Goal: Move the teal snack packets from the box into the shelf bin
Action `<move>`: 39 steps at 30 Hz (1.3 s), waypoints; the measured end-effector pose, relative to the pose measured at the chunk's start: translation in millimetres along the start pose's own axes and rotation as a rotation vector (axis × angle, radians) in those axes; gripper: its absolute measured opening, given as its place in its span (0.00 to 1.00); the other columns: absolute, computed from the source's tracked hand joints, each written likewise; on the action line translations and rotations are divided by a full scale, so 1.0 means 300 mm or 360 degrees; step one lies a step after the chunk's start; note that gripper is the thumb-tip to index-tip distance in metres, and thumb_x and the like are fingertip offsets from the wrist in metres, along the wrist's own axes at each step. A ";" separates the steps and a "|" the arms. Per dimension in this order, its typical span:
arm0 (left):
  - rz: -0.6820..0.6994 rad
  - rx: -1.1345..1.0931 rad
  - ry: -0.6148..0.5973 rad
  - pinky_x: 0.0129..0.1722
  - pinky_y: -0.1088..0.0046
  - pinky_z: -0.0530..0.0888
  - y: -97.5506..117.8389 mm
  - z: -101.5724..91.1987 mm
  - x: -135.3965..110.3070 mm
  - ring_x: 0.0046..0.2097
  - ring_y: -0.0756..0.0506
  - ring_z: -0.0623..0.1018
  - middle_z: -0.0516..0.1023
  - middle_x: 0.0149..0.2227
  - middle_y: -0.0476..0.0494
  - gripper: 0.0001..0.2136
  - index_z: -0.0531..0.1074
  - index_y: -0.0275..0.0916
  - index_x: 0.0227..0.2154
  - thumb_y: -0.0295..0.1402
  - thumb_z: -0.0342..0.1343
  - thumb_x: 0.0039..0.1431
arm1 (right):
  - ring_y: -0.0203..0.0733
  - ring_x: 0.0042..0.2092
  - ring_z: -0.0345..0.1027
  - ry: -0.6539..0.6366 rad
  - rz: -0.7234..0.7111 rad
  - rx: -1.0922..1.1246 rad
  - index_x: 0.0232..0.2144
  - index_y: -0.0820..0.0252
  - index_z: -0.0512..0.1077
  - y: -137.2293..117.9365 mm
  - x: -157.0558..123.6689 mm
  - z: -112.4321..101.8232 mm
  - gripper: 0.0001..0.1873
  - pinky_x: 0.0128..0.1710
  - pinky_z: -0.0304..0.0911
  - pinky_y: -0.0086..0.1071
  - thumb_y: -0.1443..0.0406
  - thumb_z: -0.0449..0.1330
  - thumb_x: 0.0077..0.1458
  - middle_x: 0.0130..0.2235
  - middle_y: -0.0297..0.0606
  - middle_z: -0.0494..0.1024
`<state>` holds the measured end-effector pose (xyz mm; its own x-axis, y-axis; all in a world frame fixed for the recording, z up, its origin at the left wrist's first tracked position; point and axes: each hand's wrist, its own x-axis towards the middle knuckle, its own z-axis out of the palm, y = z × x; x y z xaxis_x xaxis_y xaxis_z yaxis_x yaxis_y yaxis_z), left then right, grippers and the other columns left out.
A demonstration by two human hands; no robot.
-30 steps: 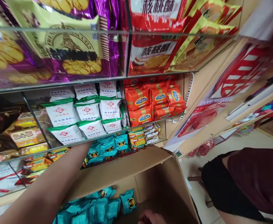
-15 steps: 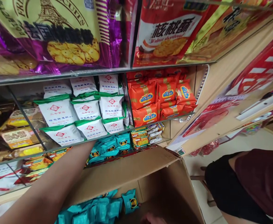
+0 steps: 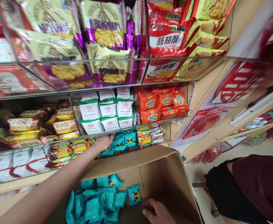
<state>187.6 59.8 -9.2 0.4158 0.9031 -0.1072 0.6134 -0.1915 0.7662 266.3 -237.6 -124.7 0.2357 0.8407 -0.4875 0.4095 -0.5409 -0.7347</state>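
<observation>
My left hand [image 3: 105, 142] reaches into the low shelf compartment at the teal snack packets [image 3: 120, 143]. Its fingertips are hidden under the shelf edge and among the packets, so its grip does not show. Below, an open cardboard box [image 3: 166, 174] holds a heap of teal packets [image 3: 101, 199]. One single teal packet [image 3: 134, 194] lies apart on the heap's right side. Just right of that packet is my right hand [image 3: 157, 212], inside the box. Its fingers are loosely bent, with a gap between thumb and forefinger and nothing visible in them.
White-and-green packets [image 3: 109, 110] and red packets [image 3: 152, 101] fill the shelf above the teal ones. Higher up are purple biscuit bags [image 3: 108, 28] behind a clear shelf front. Small orange packets [image 3: 63, 151] lie left of my forearm. A person in dark clothes [image 3: 250, 186] is at the right.
My view has drawn back and shows more shelf. My left hand now shows at the teal compartment, where earlier only the forearm showed. More of my right hand is visible inside the box.
</observation>
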 end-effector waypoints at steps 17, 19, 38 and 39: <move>0.0137 0.1466 -0.0439 0.52 0.49 0.51 -0.441 0.122 -0.625 0.60 0.34 0.44 0.45 0.60 0.38 0.28 0.58 0.37 0.53 0.26 0.47 0.45 | 0.32 0.22 0.61 0.0091 -0.0051 0.0519 0.24 0.62 0.62 0.073 -0.006 0.078 0.11 0.20 0.53 0.24 0.58 0.51 0.46 0.20 0.29 0.63; 0.0125 0.1441 -0.0553 0.51 0.53 0.54 -0.454 0.109 -0.632 0.59 0.35 0.50 0.49 0.59 0.37 0.27 0.61 0.36 0.52 0.25 0.48 0.44 | 0.31 0.21 0.60 0.0071 -0.0057 0.0566 0.24 0.62 0.61 0.077 -0.006 0.079 0.11 0.19 0.51 0.23 0.58 0.51 0.46 0.20 0.28 0.62; 0.0091 0.0672 -0.0200 0.46 0.63 0.64 -0.558 -0.024 -0.605 0.49 0.40 0.69 0.70 0.47 0.37 0.20 0.62 0.34 0.49 0.34 0.39 0.54 | 0.32 0.20 0.59 0.0020 -0.0034 0.0574 0.22 0.59 0.59 0.100 0.011 0.089 0.15 0.18 0.50 0.24 0.53 0.51 0.43 0.19 0.28 0.62; 0.0116 0.0626 -0.0185 0.47 0.63 0.63 -0.545 -0.019 -0.619 0.50 0.40 0.68 0.69 0.48 0.35 0.21 0.61 0.32 0.49 0.34 0.39 0.55 | 0.32 0.20 0.59 0.0018 -0.0024 0.0571 0.22 0.59 0.60 0.101 0.012 0.089 0.15 0.18 0.50 0.24 0.53 0.52 0.44 0.20 0.29 0.63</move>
<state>6.2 -74.2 -111.1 0.5267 0.8367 -0.1498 0.7800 -0.4057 0.4765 255.9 -251.6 -161.3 0.2427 0.8476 -0.4718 0.0780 -0.5018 -0.8614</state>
